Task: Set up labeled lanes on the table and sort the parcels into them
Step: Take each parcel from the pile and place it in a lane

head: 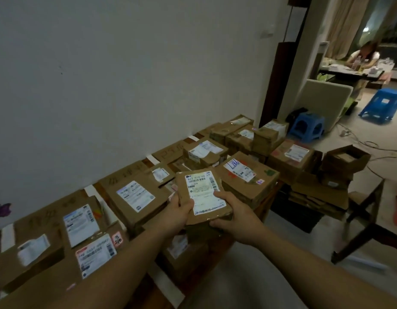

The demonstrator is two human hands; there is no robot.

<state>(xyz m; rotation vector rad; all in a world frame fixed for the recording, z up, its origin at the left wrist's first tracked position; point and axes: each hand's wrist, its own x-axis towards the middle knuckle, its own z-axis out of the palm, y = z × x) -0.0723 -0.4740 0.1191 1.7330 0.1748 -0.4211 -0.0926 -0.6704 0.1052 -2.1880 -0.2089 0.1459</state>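
A small brown parcel (199, 192) with a white shipping label is held up above the table by both hands. My left hand (178, 211) grips its left edge, thumb on top. My right hand (231, 210) grips its right lower edge, thumb on the label. Below and around it, several cardboard parcels (135, 197) lie in rows on the table (152, 288). Cardboard lane signs (123, 172) with handwritten characters lean along the wall, and white tape strips (7, 238) separate the rows.
A stack of parcels (248, 177) fills the table's far right end. An open box and flattened cartons (335, 172) sit on a chair to the right. Two blue stools (308, 126) stand on the floor beyond. A person sits at a far table (362, 56).
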